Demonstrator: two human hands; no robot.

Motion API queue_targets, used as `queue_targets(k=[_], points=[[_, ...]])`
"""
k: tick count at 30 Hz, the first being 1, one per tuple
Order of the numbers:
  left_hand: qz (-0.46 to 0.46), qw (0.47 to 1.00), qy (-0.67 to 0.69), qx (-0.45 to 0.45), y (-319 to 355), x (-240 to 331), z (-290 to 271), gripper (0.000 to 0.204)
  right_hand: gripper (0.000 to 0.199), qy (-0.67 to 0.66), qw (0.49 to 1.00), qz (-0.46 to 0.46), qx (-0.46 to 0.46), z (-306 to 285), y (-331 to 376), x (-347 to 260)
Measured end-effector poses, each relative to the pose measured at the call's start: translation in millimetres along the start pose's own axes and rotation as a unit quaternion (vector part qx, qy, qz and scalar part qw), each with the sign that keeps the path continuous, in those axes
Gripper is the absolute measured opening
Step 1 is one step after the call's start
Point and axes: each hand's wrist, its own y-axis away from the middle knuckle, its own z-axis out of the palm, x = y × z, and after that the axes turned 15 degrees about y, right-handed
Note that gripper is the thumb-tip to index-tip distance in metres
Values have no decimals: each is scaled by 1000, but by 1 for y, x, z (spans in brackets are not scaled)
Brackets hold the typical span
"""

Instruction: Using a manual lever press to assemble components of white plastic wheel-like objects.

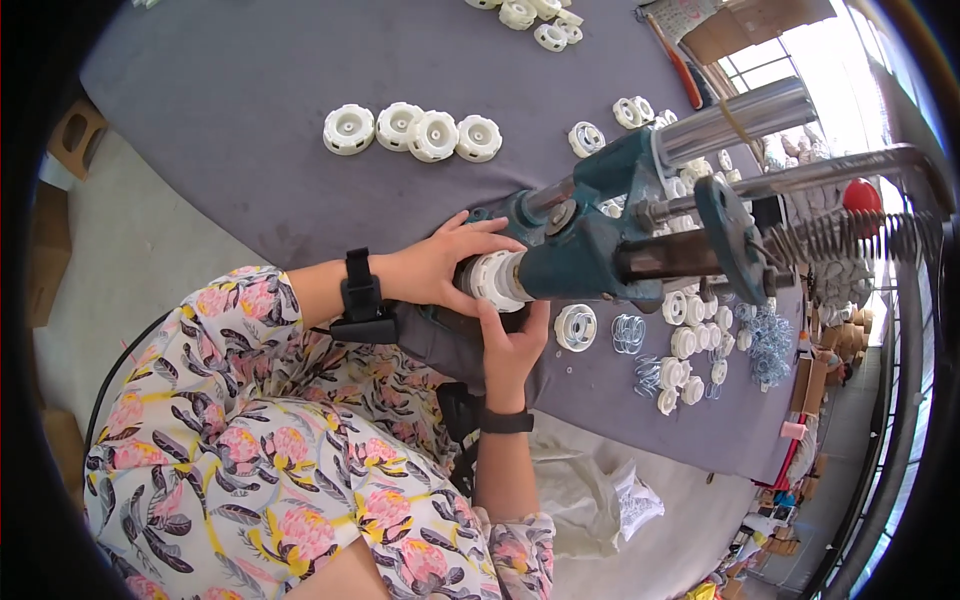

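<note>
A white round plastic part with a notched rim (492,281) sits at the lower end of a green hand press (590,235), against the press's pale end. My left hand (430,268) grips it from the left, thumb along its near side and fingers stretched over the far side toward the press. From the near side my right hand (512,350) pinches its edge between thumb and fingers. Part of its underside is hidden by the hands. Just right of my right hand lies a similar white part with a metal spring in it (575,327).
Four-lobed rows aside, several white round parts (433,136) lie on the grey-covered table (250,110) beyond my hands. Loose springs (628,334) and a heap of blue-grey springs (768,345) lie at right. The press's bare coil spring (850,240) and lever (840,165) extend rightward.
</note>
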Motion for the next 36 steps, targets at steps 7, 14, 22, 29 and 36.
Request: queue_targets(k=[7, 14, 22, 29, 36], points=[[15, 999, -29, 29, 18, 12, -3, 75, 56, 48, 994, 19, 93, -9, -3, -10], [77, 987, -134, 35, 34, 33, 6, 51, 27, -54, 990, 128, -28, -33, 29, -35], [-140, 961, 232, 54, 50, 30, 33, 34, 29, -99, 981, 163, -40, -17, 48, -30], [-209, 892, 395, 63, 56, 32, 34, 36, 31, -151, 974, 154, -72, -14, 60, -14], [-204, 922, 319, 83, 61, 32, 35, 32, 35, -169, 970, 164, -65, -6, 64, -13]])
